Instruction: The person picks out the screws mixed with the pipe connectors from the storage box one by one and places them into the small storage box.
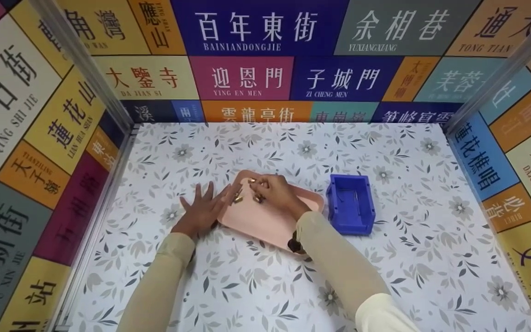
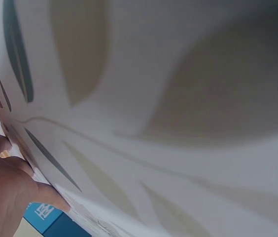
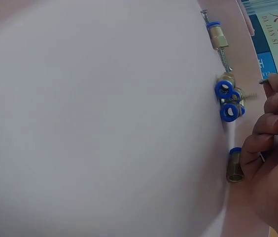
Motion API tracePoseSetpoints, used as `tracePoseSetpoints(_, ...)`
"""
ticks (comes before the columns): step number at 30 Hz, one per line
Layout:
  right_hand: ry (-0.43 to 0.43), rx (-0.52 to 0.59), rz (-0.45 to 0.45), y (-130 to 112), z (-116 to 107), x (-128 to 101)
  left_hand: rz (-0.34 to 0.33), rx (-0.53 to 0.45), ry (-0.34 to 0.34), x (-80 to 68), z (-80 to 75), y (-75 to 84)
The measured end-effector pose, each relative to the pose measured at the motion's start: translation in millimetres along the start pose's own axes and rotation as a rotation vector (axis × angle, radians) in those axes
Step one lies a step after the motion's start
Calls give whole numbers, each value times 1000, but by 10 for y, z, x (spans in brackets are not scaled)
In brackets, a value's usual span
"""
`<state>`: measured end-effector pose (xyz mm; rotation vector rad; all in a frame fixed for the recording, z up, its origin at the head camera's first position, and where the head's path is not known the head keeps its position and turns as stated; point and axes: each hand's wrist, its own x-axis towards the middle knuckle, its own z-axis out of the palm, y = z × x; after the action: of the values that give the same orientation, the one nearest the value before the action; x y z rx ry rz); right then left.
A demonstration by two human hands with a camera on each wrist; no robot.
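Pink tray (image 1: pixel 265 223) sits mid-desk, skewed, its near corner toward the person. Floral desk (image 1: pixel 385 286) is boxed on 3 sides by sign-covered walls (image 1: pixel 256 55). Open room: wide bare strip in front of the tray, more behind it up to the back wall, and a broad stretch on the right past the bin.

Left hand (image 1: pixel 202 210) lies flat on the desk, fingers spread, fingertips touching the tray's left edge. Left wrist view shows only its knuckles (image 2: pixel 3 187) low against the floral sheet; nothing in it.

Right hand (image 1: pixel 277 193) is over the tray's far-left part, fingers curled down among the brass fittings (image 1: pixel 238 199). In the right wrist view the fingertips (image 3: pixel 277 86) pinch a small screw (image 3: pixel 263 81) by its end. Palm side hidden, so can't tell if more is held.

Fittings w/ blue collars lie on the tray just beside that hand: a cluster of approx 3 (image 3: pixel 228 98) touching each other, 1 single (image 3: pixel 234 165) right by the fingers, 1 longer one (image 3: pixel 215 33) w/ a threaded screw end, apart at the tray rim. Head view shows only 2–3 of them clearly; the rest are behind the hand.

1 blue bin (image 1: pixel 351 203) stands just right of the tray, close to its right corner, a few thin items inside, too small to tell. It blocks the direct path rightward off the tray. Right forearm crosses the tray's near edge; a dark wrist strap (image 1: pixel 294 243) sits there.
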<state>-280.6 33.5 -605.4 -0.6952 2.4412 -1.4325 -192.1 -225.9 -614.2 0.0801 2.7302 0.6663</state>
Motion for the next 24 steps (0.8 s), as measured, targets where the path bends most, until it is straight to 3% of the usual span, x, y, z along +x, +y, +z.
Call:
tracePoseSetpoints(10,109,-11,-35,-29,-185,-74,13,5,-3,13,12,-28)
tracePoseSetpoints(24,117,82,-40,-143,-555,-293,11,-6,5,28,39,-47)
